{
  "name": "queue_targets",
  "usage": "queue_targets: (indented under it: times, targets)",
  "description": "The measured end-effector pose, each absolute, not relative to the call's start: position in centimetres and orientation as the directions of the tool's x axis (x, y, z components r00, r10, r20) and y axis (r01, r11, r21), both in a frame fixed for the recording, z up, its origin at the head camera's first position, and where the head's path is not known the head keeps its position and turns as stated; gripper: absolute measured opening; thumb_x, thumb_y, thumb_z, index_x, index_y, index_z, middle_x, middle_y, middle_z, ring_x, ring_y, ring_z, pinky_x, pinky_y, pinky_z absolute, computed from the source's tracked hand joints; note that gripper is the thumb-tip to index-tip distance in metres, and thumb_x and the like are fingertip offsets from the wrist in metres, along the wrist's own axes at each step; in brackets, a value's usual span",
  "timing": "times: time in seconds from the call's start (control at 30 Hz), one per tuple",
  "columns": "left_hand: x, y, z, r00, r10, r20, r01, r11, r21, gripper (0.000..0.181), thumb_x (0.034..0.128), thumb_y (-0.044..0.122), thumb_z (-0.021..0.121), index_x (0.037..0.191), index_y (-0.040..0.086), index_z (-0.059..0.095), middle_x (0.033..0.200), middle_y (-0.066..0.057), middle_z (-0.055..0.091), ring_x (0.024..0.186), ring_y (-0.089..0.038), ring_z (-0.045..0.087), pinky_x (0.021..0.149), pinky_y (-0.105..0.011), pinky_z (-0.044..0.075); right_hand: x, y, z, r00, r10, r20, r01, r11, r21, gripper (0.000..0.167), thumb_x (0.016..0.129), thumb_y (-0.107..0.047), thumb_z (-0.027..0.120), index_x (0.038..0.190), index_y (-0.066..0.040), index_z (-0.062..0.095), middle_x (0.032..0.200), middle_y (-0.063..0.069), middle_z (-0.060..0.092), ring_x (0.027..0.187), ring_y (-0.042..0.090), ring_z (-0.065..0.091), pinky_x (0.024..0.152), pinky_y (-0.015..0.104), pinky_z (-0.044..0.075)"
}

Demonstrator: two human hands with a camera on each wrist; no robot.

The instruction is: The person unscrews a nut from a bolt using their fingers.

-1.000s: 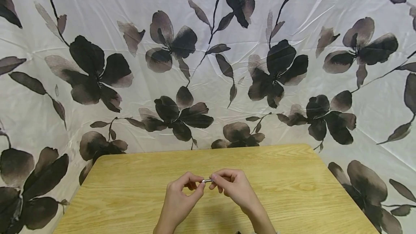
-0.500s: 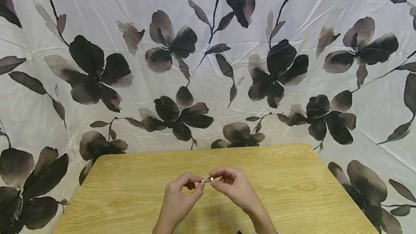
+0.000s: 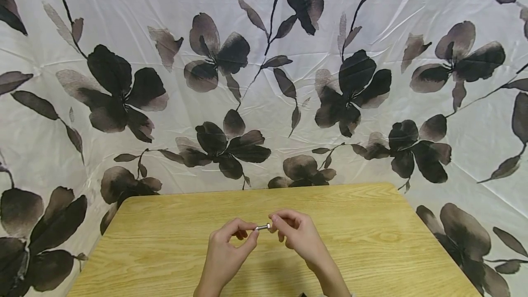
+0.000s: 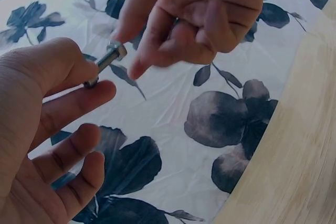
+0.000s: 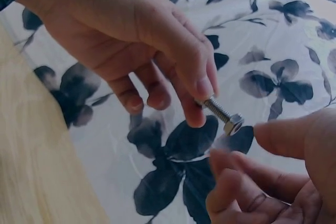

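My left hand (image 3: 231, 251) pinches one end of a small silver bolt (image 3: 262, 227) between thumb and index finger, above the table. The bolt's threaded shank (image 5: 217, 109) points toward the right hand. A hexagonal piece (image 5: 234, 124) sits at its free end; whether this is a head or a nut, I cannot tell. Close to that end is my right hand (image 3: 299, 237), thumb and fingers bent but not gripping the bolt. In the right wrist view a gap shows between the right thumb (image 5: 278, 139) and the hexagonal piece. The pinched end is partly hidden by the left fingertips (image 4: 102, 92).
Below the hands lies a light wood-grain table (image 3: 165, 228) with rounded far corners. Behind it hangs a white cloth (image 3: 288, 104) printed with dark flowers. A small dark object (image 3: 303, 294) peeks in at the bottom edge beside the right forearm.
One second ago the right fingertips covered the bolt's right end. They have since come off it, leaving the hexagonal end in sight. The left hand has barely moved.
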State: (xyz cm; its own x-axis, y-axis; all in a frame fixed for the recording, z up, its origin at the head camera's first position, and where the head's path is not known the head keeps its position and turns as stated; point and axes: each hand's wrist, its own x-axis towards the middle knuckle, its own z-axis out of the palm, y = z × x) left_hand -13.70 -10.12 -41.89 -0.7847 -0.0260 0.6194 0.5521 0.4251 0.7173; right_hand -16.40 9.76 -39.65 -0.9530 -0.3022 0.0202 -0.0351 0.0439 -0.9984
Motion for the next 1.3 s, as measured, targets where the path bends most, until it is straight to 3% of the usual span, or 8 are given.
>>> queue_targets:
  times: [0.1,0.23,0.57,0.83,0.97,1.13,1.3]
  targets:
    - [-13.6,-10.1,-41.9,-0.784,-0.009,0.621,0.563,0.412,0.716,0.026,0.0814,0.002,0.084,0.088,0.026,0.076,0.086,0.011,0.076,0.072,-0.003,0.061,0.066,-0.027,0.054,-16.3,9.8,-39.6,-0.951,-0.308,-0.009,-0.006,0.046,-0.999,0.039,0.102,-0.036,0.066,0.104,0.002,0.074,0.072,0.0,0.065,0.054,0.008,0.044,0.049,0.019,0.032]
    - [-13.6,-10.0,-41.9,-0.757,0.019,0.654,0.606,0.397,0.69,0.025,0.0819,0.002,0.084,0.089,0.024,0.076,0.087,0.009,0.077,0.073,-0.004,0.062,0.066,-0.029,0.056,-16.2,9.9,-39.6,-0.943,-0.332,-0.004,-0.012,0.046,-0.999,0.039,0.101,-0.034,0.067,0.099,0.003,0.074,0.066,-0.001,0.064,0.051,0.006,0.04,0.049,0.019,0.031]
    - [-13.4,-10.0,-42.2,-0.73,0.019,0.683,0.626,0.418,0.658,0.027,0.0801,0.002,0.086,0.088,0.026,0.077,0.084,0.014,0.074,0.07,-0.009,0.062,0.065,-0.027,0.054,-16.0,10.2,-39.7,-0.927,-0.375,0.032,-0.057,0.055,-0.997,0.029,0.099,-0.027,0.071,0.111,-0.001,0.073,0.084,0.0,0.073,0.07,0.01,0.056,0.056,0.019,0.04]
    - [-13.4,-10.2,-41.8,-0.717,0.036,0.696,0.649,0.398,0.648,0.028,0.0812,0.001,0.085,0.089,0.026,0.075,0.086,0.011,0.076,0.072,-0.003,0.064,0.066,-0.029,0.055,-16.0,10.6,-39.6,-0.901,-0.417,0.122,-0.159,0.056,-0.986,0.023,0.097,-0.018,0.072,0.113,0.0,0.073,0.091,0.005,0.071,0.07,0.007,0.058,0.056,0.021,0.042]
    - [-13.4,-10.3,-41.5,-0.708,0.051,0.704,0.662,0.395,0.637,0.029,0.0802,0.0,0.085,0.09,0.026,0.076,0.084,0.012,0.076,0.071,-0.003,0.064,0.066,-0.029,0.055,-15.9,10.8,-39.7,-0.892,-0.419,0.171,-0.216,0.063,-0.974,0.021,0.096,-0.015,0.074,0.111,-0.001,0.073,0.098,0.008,0.073,0.08,0.01,0.066,0.066,0.024,0.05]
    - [-12.9,-10.4,-41.1,-0.792,0.073,0.606,0.591,0.342,0.731,0.024,0.0841,0.005,0.084,0.089,0.027,0.076,0.083,0.014,0.075,0.072,-0.004,0.064,0.068,-0.029,0.055,-15.6,11.2,-39.9,-0.878,-0.424,0.22,-0.27,0.061,-0.961,0.016,0.095,-0.013,0.074,0.109,-0.006,0.075,0.101,0.007,0.074,0.089,0.013,0.07,0.078,0.031,0.057]
    - [-12.5,-10.7,-40.4,-0.891,0.113,0.439,0.454,0.24,0.858,0.013,0.0883,0.013,0.082,0.089,0.024,0.077,0.085,0.011,0.075,0.078,-0.01,0.068,0.075,-0.031,0.056,-15.3,11.4,-39.8,-0.852,-0.44,0.284,-0.33,0.03,-0.943,0.013,0.095,-0.011,0.074,0.107,-0.006,0.075,0.1,0.003,0.073,0.086,0.012,0.067,0.072,0.03,0.058]
